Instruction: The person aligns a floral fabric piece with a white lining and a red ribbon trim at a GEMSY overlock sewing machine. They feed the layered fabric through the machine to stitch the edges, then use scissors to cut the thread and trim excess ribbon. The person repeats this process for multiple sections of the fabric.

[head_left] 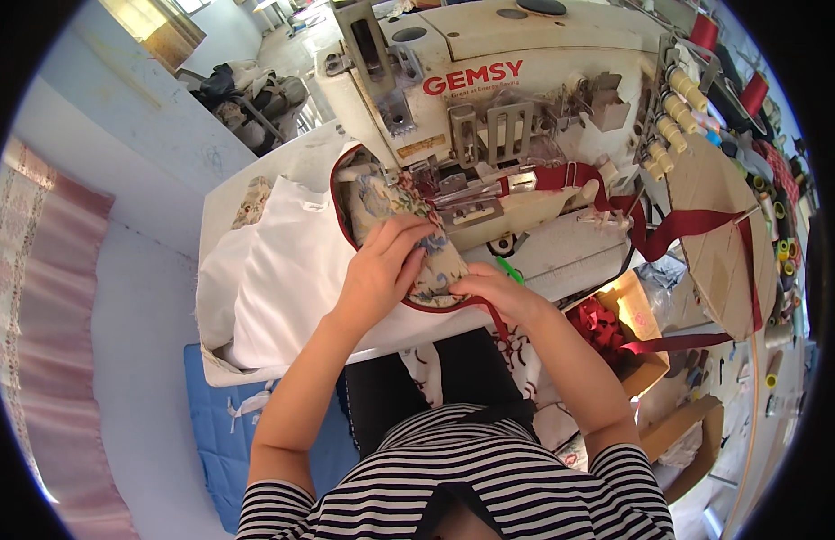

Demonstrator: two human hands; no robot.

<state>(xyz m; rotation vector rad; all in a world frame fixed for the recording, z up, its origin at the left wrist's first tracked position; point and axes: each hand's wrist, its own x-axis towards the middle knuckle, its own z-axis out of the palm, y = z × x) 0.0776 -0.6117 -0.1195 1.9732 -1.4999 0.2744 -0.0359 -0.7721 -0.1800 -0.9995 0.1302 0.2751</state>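
A floral fabric piece (444, 263) edged with dark red binding (342, 220) lies beneath the front of a white industrial sewing machine (561, 45). My left hand (381, 270) rests on the floral fabric with its fingers stretched out and slightly bent. At the piece's near right edge, my right hand (497, 292) pinches the fabric, thumb on top. White cloth (282, 279) spreads over the table left of my left hand. Dark red tape (561, 176) runs from the right through a metal guide toward the needle area, whose exact stitching point is hidden.
A cardboard disc (719, 238) with red tape around it stands at the right. Below it, a cardboard box (650, 315) contains bunched red tape (597, 324). A green-handled object (508, 270) lies beside my right hand. Thread spools (781, 247) crowd the far right; blue cloth (215, 441) lies lower left.
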